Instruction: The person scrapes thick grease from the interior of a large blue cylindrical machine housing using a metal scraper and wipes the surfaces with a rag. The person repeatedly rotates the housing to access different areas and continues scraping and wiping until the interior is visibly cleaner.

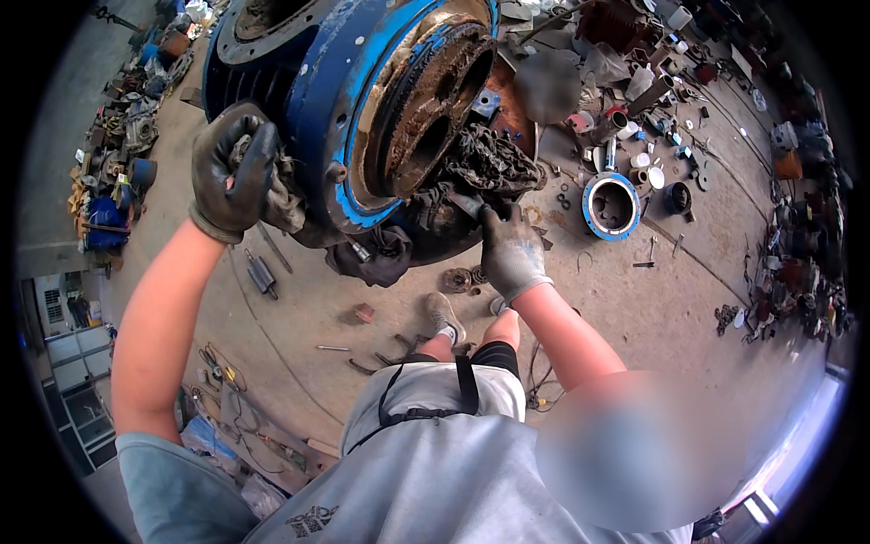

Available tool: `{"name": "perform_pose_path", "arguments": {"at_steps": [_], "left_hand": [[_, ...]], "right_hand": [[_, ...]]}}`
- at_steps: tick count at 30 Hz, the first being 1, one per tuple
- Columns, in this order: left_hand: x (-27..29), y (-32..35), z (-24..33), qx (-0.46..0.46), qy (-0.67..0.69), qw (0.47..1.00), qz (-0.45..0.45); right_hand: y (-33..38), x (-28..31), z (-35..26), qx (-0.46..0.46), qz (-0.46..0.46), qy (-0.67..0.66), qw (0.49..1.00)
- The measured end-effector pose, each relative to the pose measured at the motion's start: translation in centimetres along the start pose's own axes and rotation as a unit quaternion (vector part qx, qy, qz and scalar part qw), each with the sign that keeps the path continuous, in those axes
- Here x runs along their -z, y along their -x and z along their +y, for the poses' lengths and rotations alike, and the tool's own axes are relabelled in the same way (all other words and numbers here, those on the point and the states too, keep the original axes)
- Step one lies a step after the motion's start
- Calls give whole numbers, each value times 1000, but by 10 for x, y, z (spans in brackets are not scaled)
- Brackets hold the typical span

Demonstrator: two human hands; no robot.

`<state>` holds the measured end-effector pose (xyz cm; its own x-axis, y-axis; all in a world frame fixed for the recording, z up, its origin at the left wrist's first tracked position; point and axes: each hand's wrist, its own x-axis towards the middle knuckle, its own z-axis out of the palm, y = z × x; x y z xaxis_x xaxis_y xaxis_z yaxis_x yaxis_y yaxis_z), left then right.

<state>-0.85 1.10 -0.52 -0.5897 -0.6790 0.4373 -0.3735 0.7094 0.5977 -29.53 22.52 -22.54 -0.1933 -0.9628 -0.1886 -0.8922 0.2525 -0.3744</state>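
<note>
A large blue machine housing [313, 118] fills the upper middle, its open end showing a bright blue flange rim and a rusty brown round inner part [421, 118] with dark openings. At the housing's left side my left hand [227, 172], in a dark glove, is closed with its fingers curled round a dirty grey rag [286, 198]. Below the rusty face, my gloved right hand [512, 254] is closed on a flat scraper [468, 205], its blade pointing up and left. A crumpled black rag [494, 163] lies just above that hand, and dark cloth [376, 254] hangs under the flange.
On the floor to the right lies a blue-rimmed ring-shaped part [611, 207], near cups, bolts and tools. Piles of machine parts line the left [127, 154] and right [802, 218] sides. A small shaft-like part [262, 276] and a rusty block [363, 313] lie near my feet.
</note>
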Motion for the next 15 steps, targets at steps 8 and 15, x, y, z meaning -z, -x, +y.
{"name": "perform_pose_path", "arguments": {"at_steps": [8,15], "left_hand": [[-4,1,0,-14,6,1000,16],[-8,2,2,21,25,999,29]], "right_hand": [[26,8,25,-26,57,-101,993],[49,21,46,-186,-63,-730,655]]}}
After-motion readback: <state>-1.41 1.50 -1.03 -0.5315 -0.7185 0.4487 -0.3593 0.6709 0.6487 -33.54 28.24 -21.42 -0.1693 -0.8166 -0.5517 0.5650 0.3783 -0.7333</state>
